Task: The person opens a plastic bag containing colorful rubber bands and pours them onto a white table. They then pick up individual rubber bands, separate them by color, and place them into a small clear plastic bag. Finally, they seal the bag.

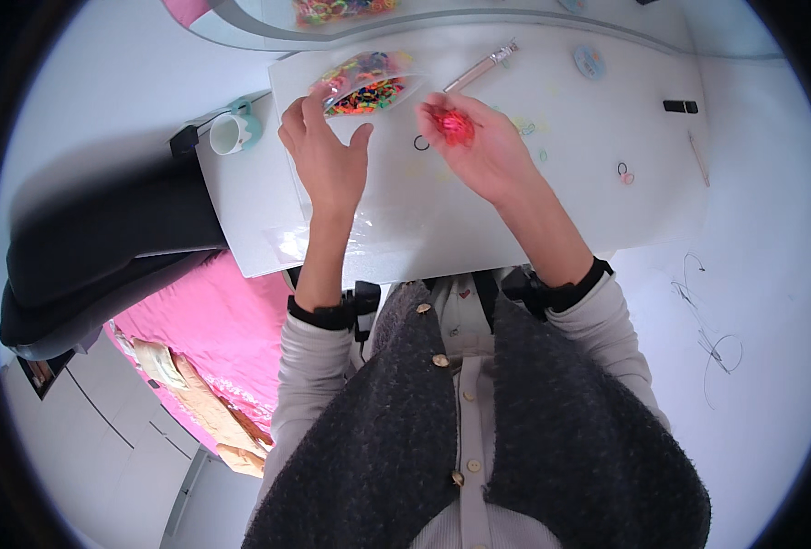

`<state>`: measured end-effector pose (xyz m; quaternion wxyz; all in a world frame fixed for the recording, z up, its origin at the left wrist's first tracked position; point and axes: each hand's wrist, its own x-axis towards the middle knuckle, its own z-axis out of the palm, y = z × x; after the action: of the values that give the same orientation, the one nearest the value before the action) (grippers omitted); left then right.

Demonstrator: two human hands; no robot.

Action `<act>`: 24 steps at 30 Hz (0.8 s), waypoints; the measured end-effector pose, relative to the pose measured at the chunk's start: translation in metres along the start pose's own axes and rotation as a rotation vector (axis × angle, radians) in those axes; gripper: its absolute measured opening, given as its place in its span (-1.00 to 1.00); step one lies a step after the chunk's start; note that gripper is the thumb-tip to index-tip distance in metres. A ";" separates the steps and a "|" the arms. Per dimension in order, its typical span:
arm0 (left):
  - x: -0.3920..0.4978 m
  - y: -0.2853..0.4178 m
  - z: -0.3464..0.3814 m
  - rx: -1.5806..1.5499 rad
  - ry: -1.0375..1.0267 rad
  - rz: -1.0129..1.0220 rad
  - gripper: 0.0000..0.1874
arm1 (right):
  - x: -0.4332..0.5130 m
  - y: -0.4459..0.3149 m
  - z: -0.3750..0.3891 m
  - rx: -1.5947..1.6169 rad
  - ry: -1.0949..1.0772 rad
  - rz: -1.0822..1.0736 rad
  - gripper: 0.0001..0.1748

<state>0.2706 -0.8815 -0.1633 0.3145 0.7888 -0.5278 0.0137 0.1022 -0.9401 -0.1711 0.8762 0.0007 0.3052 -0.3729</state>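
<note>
My right hand [484, 147] is turned palm up over the white table [405, 233], fingers cupped around a clump of red and pink elastic bands [455, 127]. At the left, my left hand [326, 154] is spread, thumb well apart from the fingers. Its fingertips are at the near left edge of a clear plastic bag [412, 84]; whether they touch it cannot be told. Many small multicoloured elastic bands [368, 96] fill the bag, and its mouth gapes toward me. A single black band [421, 143] lies on the table between my hands.
Beyond the bag lies a slim pinkish tube-like item [479, 67]. Loose bands [622, 169], a round blue card [589, 62], a small black object [680, 106] and a thin stick [699, 159] are to the right. A mug [228, 134] stands left; a mirror [460, 20] borders the back.
</note>
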 end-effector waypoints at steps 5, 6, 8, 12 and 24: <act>0.013 -0.029 0.009 -0.016 -0.104 0.003 -0.58 | 0.029 0.020 0.041 0.095 0.099 -0.025 -0.76; 0.014 -0.033 0.009 -0.044 -0.106 -0.008 -0.64 | 0.034 0.022 0.046 0.080 0.103 -0.020 -0.75; 0.014 -0.036 0.010 -0.082 -0.049 0.020 -0.79 | 0.041 0.025 0.053 0.044 0.092 -0.019 -0.71; 0.013 -0.037 0.008 -0.186 -0.101 -0.061 -0.85 | 0.047 0.017 0.057 -0.051 0.121 -0.029 -0.64; 0.011 -0.035 0.016 -0.318 -0.054 -0.172 -0.87 | 0.041 0.005 0.057 -0.416 0.070 0.017 -0.58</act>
<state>0.2996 -0.8897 -0.1891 0.4210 0.7716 -0.4621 -0.1181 0.1582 -0.9764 -0.1478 0.8495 -0.1646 0.4058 -0.2941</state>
